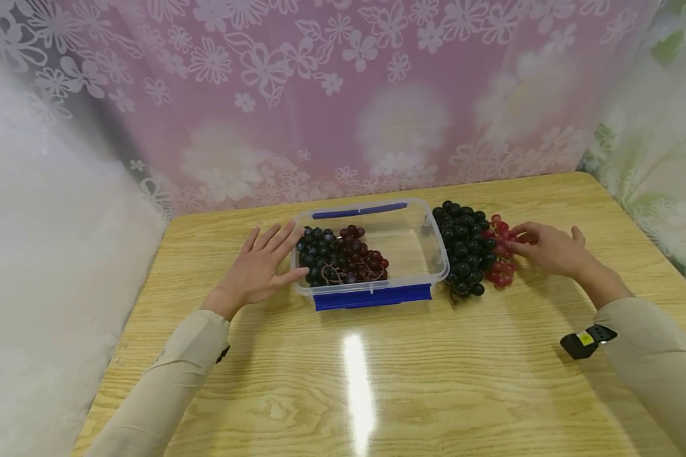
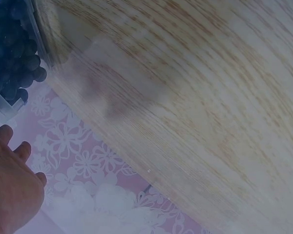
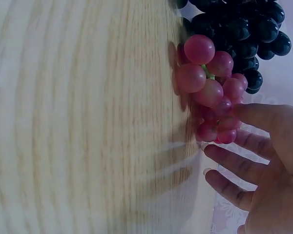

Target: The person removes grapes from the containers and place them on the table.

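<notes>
A clear plastic container [image 1: 417, 244] with blue side clips stands on the table. Inside its left half lie a bunch of dark blue-black grapes [image 1: 314, 254] and a bunch of dark red grapes [image 1: 357, 251]. My left hand [image 1: 263, 263], fingers straight and spread, is at the container's left rim. Right of the container lies a large bunch of black grapes [image 1: 463, 247], and beside it a bunch of pinkish-red grapes [image 3: 207, 90]. My right hand [image 1: 551, 249] pinches the outer end of the pinkish-red bunch between thumb and index finger, the other fingers spread apart.
The wooden table [image 1: 274, 381] reaches back to a pink floral cloth [image 1: 320, 127]. Pale cloths hang at the left and right sides. A black strapped device [image 1: 583, 343] is on the right wrist.
</notes>
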The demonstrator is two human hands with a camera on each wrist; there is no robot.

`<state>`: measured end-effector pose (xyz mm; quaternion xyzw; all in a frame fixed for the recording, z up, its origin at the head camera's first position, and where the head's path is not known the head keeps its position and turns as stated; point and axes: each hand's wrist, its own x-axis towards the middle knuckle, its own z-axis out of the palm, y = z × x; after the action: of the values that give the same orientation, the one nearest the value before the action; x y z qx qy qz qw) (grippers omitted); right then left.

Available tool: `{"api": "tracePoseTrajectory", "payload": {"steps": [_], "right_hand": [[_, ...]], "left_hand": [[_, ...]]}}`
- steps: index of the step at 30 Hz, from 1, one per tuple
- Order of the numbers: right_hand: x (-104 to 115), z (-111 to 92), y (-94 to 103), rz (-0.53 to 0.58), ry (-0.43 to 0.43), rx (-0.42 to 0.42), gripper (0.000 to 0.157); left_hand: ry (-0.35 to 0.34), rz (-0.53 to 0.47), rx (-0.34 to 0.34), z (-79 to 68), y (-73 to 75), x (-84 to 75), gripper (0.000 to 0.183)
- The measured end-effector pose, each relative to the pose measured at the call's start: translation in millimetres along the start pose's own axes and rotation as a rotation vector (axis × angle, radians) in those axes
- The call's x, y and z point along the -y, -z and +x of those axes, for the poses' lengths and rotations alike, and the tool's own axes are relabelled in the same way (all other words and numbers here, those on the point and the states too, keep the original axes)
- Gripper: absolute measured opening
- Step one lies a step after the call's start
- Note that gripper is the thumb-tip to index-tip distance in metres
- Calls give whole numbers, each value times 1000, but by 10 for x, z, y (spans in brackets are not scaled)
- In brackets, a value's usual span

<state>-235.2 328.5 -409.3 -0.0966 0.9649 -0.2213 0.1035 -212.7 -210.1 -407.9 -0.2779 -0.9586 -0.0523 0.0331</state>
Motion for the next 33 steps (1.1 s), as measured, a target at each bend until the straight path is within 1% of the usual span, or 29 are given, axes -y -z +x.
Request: {"api": "tracePoseTrajectory", "payload": {"steps": [4,11,13,17,20,22,28,31,33], "right_hand": [[-16,-16,-33,3,10,-9,53],[-27,-53,-44,10,41,-22,54],[-21,-59,-32,2,62,-47,52],[18,-66,9,-25,116,-126,45],[77,-74,52,-43,142,-172,42],[127,-82,81,-35,146,-182,43],[283,-97,162,11,157,-168,47],[376,-96,199,-10,178,-168,49],[437,-94,220,-43,184,-163,53]], "left_hand": [[-7,1,-3,-1,-7,-2,78],[-44,19,-25,21,-6,0,76],[-43,23,-29,22,-1,2,77],[-36,11,-21,22,11,5,78],[-27,4,-14,18,22,0,78],[-21,3,-10,17,26,-3,78],[-21,-5,-15,13,34,-9,78],[-19,-7,-13,13,37,-8,78],[-17,-12,-10,12,36,-7,78]]}}
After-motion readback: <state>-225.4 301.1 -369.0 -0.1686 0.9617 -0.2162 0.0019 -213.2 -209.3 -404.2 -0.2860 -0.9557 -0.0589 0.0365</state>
